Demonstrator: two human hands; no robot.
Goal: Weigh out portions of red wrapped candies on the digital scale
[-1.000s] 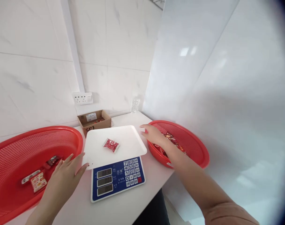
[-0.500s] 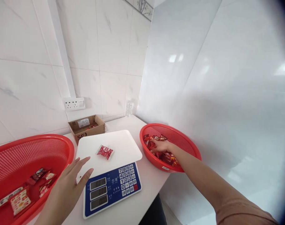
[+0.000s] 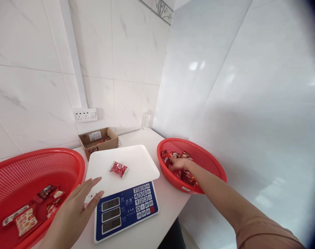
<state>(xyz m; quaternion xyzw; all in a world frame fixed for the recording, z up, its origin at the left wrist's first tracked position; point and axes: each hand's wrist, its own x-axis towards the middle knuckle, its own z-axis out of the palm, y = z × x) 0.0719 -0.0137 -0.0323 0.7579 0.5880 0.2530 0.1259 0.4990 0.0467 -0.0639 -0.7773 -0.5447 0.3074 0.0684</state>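
A small red-and-white candy packet (image 3: 118, 169) lies on the white pan (image 3: 144, 162) of a digital scale with a blue keypad panel (image 3: 129, 207). My left hand (image 3: 76, 207) hovers at the pan's left front corner, thumb and fingers spread, holding nothing. On the right, my right hand (image 3: 179, 164) reaches down into a red mesh basket (image 3: 206, 160). Its thumb and forefinger look apart, touching red wrapped candies (image 3: 187, 175) heaped there; the other fingertips are hidden. The scale's display (image 3: 111, 215) is too faint to read surely.
A larger red basket (image 3: 81, 162) at left holds several snack packets (image 3: 26, 221). Behind the scale stands an open cardboard box (image 3: 105, 142) with red packets inside. A clear plastic bottle (image 3: 145, 121) stands in the back corner, and a wall socket (image 3: 85, 115) is above the table.
My right hand has shifted slightly among the candies, its fingers a little more curled. My left hand stays by the pan. The whole view has slid slightly to the right.
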